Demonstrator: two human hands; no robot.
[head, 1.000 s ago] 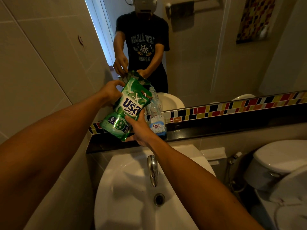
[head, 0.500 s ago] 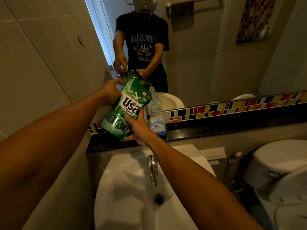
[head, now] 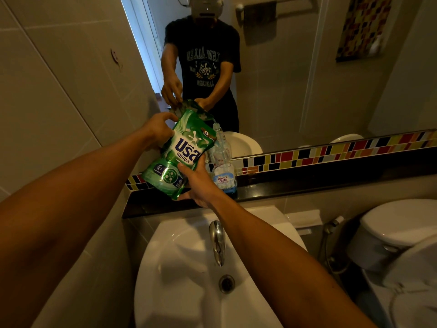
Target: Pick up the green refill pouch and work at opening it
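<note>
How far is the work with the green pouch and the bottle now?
Done: the clear bottle stands with no cap visible on the black ledge above the sink.
In hand: the left hand grips the top of the green pouch, the right hand holds its bottom, and it tilts toward the bottle's mouth.
Left: no stream shows, and most of the bottle looks empty.

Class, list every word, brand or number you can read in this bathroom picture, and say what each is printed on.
"King's Stella": label of the clear plastic bottle on the dark shelf.
"5": small round badge on the green refill pouch.
Large white brand word on that pouch: non-Latin script, not quoted here; its small print is too small to read.
Shirt print in the mirror: reversed and blurred.
</note>
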